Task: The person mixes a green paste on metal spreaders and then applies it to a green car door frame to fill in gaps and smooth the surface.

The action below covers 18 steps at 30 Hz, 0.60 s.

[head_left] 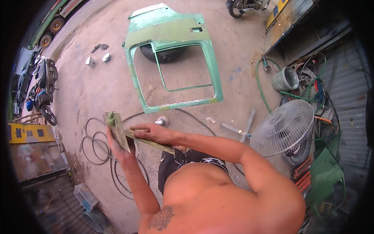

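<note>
The left hand (121, 148) is raised in front of the body, its fingers grasping a flat board (122, 135) from behind and below. The board is tilted, with a soft green lump (112, 119) sitting near its upper end. The right hand (159, 133) reaches across from the right, its fingers clasped over a long, flat strip (155, 146) that slants down toward the person's dark shorts (171, 169). The near end of the strip meets the board's edge in this view, but I cannot tell whether the two touch.

Beyond both hands, well apart from them, a large green door panel (171, 33) with an open window frame lies above the concrete floor (241, 97), a black tyre (165, 54) showing beneath it. A small round tin (163, 121) stands between the panel and the right hand. Loops of dark hose (196, 116) lie on the floor to the left and run past the tin. Farther off to the left are a white tub (90, 61) and a pale round lid (106, 57), near each other. On the right stands a caged fan (282, 128), with a grey bucket (285, 80) tipped on its side beyond it
</note>
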Motion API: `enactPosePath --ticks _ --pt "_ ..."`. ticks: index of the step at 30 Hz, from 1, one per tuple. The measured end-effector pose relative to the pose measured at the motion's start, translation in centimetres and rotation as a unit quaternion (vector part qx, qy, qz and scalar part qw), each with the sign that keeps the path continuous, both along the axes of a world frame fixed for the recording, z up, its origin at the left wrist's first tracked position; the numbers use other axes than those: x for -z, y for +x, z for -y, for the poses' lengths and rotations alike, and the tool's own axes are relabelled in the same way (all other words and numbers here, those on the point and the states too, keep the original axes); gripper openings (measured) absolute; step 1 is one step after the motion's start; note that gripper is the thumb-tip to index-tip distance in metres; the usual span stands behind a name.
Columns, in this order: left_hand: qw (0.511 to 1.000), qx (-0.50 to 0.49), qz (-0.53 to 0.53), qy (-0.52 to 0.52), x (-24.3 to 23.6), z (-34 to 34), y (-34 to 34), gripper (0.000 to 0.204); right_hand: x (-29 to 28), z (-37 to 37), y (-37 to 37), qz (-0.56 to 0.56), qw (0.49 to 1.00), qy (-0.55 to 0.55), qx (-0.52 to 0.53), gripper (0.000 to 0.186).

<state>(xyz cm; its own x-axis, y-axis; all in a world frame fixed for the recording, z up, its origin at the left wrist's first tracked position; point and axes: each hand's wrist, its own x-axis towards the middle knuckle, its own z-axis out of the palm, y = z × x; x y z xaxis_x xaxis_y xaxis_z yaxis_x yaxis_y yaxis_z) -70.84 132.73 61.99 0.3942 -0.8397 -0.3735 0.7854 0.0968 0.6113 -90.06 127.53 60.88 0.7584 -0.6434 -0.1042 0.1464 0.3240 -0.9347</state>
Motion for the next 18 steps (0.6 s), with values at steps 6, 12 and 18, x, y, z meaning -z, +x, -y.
enactPosePath --ticks 6,12,18 --pt "0.986 -0.142 0.07 0.06 -2.4 -5.9 5.9 0.035 4.3 0.8 -2.6 0.099 0.962 0.236 0.094 0.044" --pt "0.973 -0.214 0.044 0.081 0.5 -14.8 13.0 0.04 7.8 -0.7 -0.9 0.092 0.916 0.36 0.152 0.037" --pt "0.962 -0.27 -0.026 0.046 2.9 -20.6 19.8 0.047 11.1 -4.1 10.5 -0.044 0.874 0.469 0.117 0.035"
